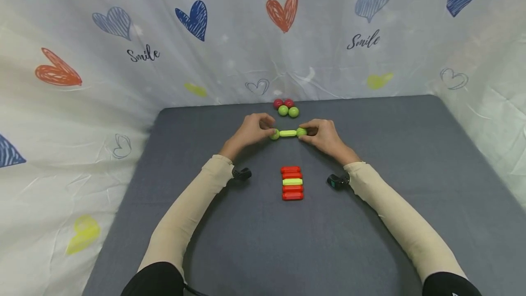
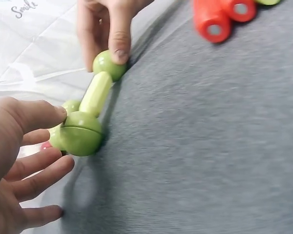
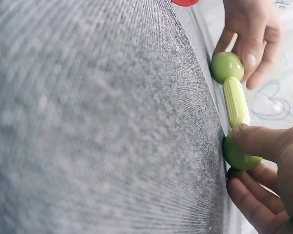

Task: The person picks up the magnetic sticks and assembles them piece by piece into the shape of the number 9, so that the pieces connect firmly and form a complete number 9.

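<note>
A yellow-green ribbed bar (image 1: 287, 133) lies between two green balls, joined end to end like a small dumbbell close over the table. My right hand (image 1: 326, 138) pinches the right green ball (image 3: 239, 155) between thumb and fingers. At the other end, the left green ball (image 2: 82, 134) has a seam around it. The thumb of my left hand (image 2: 19, 146) is right at that ball, while the other fingers are spread loosely beside it. Just beyond the dumbbell sit two more green balls (image 1: 288, 111) and two red balls (image 1: 283, 103).
Nearer my body, several red bars (image 1: 292, 195) and one yellow-green bar (image 1: 292, 182) lie stacked in a column on the grey table (image 1: 328, 241). A white curtain (image 1: 230, 58) printed with hearts hangs behind the far table edge.
</note>
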Demonstrator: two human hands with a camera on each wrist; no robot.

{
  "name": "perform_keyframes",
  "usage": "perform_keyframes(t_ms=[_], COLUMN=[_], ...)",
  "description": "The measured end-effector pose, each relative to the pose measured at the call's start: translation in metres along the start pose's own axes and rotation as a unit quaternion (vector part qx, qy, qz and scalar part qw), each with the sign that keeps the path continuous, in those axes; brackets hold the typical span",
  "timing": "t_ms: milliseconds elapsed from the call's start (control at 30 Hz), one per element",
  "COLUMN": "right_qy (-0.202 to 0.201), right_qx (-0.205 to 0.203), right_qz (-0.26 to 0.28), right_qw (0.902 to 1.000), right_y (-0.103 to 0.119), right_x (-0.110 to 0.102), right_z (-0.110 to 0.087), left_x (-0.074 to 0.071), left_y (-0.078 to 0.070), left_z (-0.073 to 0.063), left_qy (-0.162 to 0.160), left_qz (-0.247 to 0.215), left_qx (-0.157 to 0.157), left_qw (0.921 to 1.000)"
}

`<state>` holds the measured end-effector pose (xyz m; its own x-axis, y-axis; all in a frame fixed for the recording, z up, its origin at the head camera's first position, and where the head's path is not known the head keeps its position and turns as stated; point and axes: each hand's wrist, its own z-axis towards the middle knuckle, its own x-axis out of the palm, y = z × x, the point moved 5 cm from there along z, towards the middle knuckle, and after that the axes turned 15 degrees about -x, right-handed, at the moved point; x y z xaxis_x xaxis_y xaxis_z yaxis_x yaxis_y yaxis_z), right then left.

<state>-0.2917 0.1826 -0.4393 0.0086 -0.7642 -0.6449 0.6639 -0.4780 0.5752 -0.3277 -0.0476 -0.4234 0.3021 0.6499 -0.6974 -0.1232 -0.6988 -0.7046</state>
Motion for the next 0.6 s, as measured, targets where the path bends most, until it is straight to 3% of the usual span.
perform_keyframes(t_ms=[200,433,533,600], right_qy=[-0.001,-0.003,-0.001,-0.004], right_qx=[-0.002,0.006,0.004,0.0], right_qz=[0.002,-0.001,-0.001,-0.003], right_qw=[1.0,1.0,1.0,1.0], right_y=[0.002,0.001,0.0,0.0], right_x=[0.0,-0.001,-0.001,-0.002], right_z=[-0.001,-0.001,-0.001,-0.001], left_x=[-0.004,0.0,0.009,0.018], left_y=[-0.006,-0.024,-0.036,-0.043], left_z=[-0.001,-0.022,-0.037,-0.048], left_qy=[-0.008,-0.041,-0.024,0.006], left_qz=[0.025,0.104,0.136,0.159], left_qx=[0.005,0.057,0.101,0.13], left_qw=[0.9996,0.9921,0.9853,0.9786])
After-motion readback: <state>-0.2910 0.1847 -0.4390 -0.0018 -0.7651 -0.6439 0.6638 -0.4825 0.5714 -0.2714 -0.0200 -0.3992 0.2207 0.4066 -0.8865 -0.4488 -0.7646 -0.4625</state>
